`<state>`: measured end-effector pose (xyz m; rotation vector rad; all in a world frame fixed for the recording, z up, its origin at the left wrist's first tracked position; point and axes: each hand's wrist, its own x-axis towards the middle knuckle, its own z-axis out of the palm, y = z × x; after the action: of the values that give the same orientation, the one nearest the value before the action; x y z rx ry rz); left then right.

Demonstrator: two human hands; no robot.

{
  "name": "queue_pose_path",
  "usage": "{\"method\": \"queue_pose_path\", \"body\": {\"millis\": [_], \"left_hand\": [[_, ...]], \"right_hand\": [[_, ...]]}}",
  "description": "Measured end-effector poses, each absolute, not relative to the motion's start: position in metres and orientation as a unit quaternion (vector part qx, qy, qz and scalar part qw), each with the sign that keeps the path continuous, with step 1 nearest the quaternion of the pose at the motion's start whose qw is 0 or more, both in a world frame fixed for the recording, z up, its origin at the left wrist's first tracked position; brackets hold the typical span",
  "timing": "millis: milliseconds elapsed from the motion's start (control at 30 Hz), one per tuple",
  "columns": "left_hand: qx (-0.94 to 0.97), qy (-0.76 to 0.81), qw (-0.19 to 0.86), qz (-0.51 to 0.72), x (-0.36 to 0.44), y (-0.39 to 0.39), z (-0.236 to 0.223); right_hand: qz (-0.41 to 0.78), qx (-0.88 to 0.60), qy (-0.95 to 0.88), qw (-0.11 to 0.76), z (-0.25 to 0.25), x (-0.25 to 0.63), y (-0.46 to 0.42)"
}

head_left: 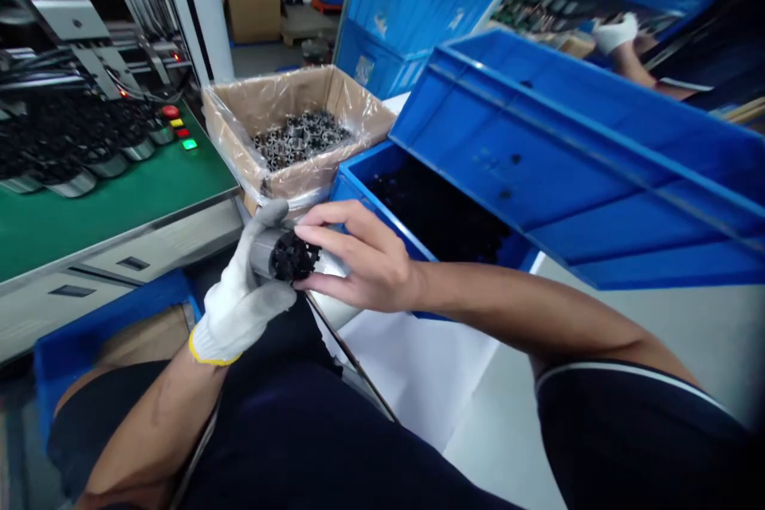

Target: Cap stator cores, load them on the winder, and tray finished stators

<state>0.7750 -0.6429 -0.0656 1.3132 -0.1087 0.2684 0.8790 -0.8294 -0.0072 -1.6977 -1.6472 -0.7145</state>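
Near the green bench [119,203], a blue bin [350,187] and a carton [323,166], the fingers of the gloved left hand [239,295] grasp a metal cylinder [261,253], held before the body; the bare right hand's [376,263] fingers pinch its black insert [290,256]. A slack left grip could drop the cylinder; uneven pushing might skew the insert or crack its jagged edge.

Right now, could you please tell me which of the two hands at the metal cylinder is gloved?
The left hand, wrapped around the metal cylinder, wears a white glove; the right hand, fingers at the cylinder's black end, is bare.
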Motion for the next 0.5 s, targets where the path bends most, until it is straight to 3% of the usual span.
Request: {"method": "queue_pose_path", "body": {"millis": [167, 500], "left_hand": [[0.666, -0.038, 0.728, 0.158, 0.7726, -0.6424, -0.0604], [0.673, -0.024, 0.725, 0.14, 0.7715, -0.6356, -0.0682]], "right_hand": [[-0.262, -0.638, -0.64, 0.339, -0.0068, 0.8779, -0.827], [-0.25, -0.641, -0.616, 0.383, -0.016, 0.8723, -0.8231]]}}
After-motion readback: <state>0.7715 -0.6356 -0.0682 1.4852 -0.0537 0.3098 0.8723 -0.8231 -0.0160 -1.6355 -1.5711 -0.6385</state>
